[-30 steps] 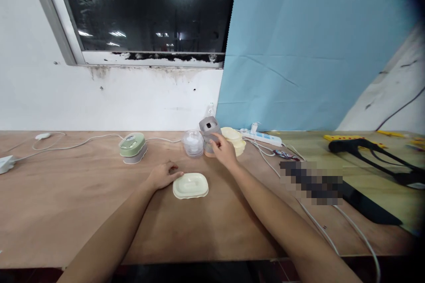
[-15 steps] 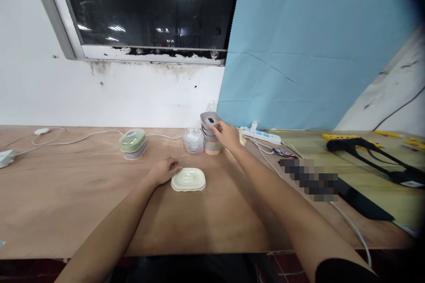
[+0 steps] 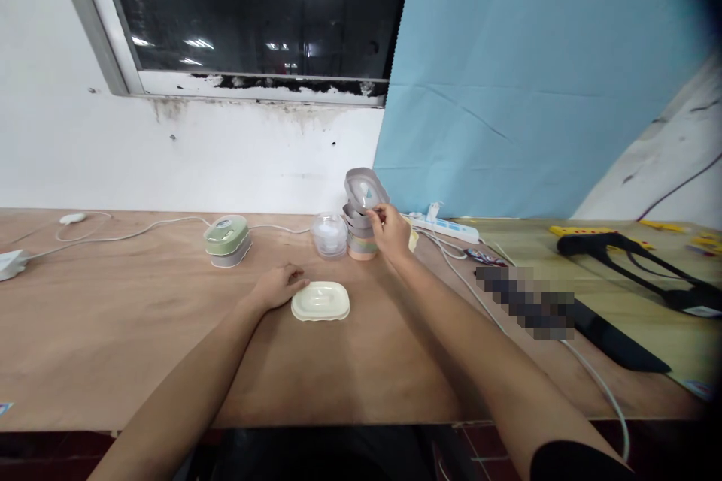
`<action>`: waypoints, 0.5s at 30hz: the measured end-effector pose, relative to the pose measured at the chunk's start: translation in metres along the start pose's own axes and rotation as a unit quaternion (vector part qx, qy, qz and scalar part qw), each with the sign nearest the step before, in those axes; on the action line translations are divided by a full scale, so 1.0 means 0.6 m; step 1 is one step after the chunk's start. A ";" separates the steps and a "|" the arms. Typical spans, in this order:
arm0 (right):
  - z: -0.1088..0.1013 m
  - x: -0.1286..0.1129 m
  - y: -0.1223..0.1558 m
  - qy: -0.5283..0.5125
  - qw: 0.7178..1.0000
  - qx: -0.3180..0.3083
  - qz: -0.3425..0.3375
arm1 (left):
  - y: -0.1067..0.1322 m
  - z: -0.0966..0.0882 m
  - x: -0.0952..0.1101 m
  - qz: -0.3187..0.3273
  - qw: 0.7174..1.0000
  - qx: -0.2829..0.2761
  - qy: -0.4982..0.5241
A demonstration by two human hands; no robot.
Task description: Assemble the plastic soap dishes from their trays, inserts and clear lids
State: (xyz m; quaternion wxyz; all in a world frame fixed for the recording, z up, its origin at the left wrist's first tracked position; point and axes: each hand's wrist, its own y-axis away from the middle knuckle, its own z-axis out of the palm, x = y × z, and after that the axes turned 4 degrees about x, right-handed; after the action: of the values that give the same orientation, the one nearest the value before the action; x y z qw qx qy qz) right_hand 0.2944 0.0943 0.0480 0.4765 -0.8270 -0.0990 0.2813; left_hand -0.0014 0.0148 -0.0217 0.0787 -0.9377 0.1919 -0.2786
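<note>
Brown wooden tabletop (image 3: 141,316) ran up to a white wall, with a dark window (image 3: 253,7) on the left and a big blue sheet (image 3: 508,52) on the right. So, the right hand (image 3: 392,233) had a gray dish (image 3: 361,184) pinched by its near edge, thumb and fingers, tipped up over the gray stack (image 3: 356,219) at the far middle of the table. Clear bowls (image 3: 329,235) sat just left of that stack. Nearer, the left hand (image 3: 279,287) rested loosely curled, not clenched, thumb at the left edge of a cream dish (image 3: 320,302) lying flat on the table. Off left stood a green-topped container (image 3: 226,234), and a white power strip (image 3: 451,229) lay far right of the stack.
</note>
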 end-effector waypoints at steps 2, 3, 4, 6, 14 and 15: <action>-0.003 -0.003 0.018 -0.036 0.998 0.045 0.003 | 0.002 -0.002 0.001 -0.003 1.000 0.003 0.006; -0.005 -0.006 0.032 -0.057 0.997 0.058 0.000 | 0.003 -0.004 0.002 0.001 1.000 0.012 0.011; -0.006 -0.010 0.049 -0.080 0.995 0.064 -0.010 | 0.004 -0.005 0.003 0.009 0.999 0.025 0.018; -0.010 -0.020 0.091 -0.122 0.990 0.037 -0.064 | 0.006 -0.009 0.006 0.036 0.996 0.075 0.032; -0.015 -0.080 0.192 -0.283 0.944 -0.096 -0.139 | 0.013 -0.028 0.017 0.176 0.934 0.311 0.006; -0.015 -0.084 0.191 -0.293 0.947 -0.096 -0.086 | 0.014 -0.032 0.017 0.175 0.932 0.317 -0.006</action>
State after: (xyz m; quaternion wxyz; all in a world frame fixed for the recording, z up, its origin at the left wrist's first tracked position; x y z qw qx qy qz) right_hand 0.2460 0.0054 -0.0267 0.3674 -0.7379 -0.3313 0.4590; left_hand -0.0070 0.0025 -0.0029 0.4206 -0.8170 0.2544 -0.3014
